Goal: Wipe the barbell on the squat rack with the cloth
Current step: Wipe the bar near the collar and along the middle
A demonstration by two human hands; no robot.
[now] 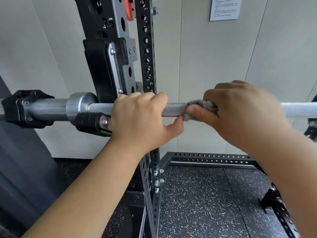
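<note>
A silver knurled barbell (173,109) lies level across the view, resting in a black hook on the squat rack upright (147,54). My left hand (140,117) grips the bar just right of the hook, fingers curled over the top. My right hand (240,110) holds a grey cloth (202,105) wrapped round the bar, close beside the left hand. Most of the cloth is hidden under my fingers. The bar's sleeve (51,109) with a black collar (18,109) sticks out to the left.
The rack's black perforated base frame (205,157) lies on speckled rubber flooring (197,203) below. A pale wall with a paper notice (224,7) is close behind the bar. A dark panel stands at the far left.
</note>
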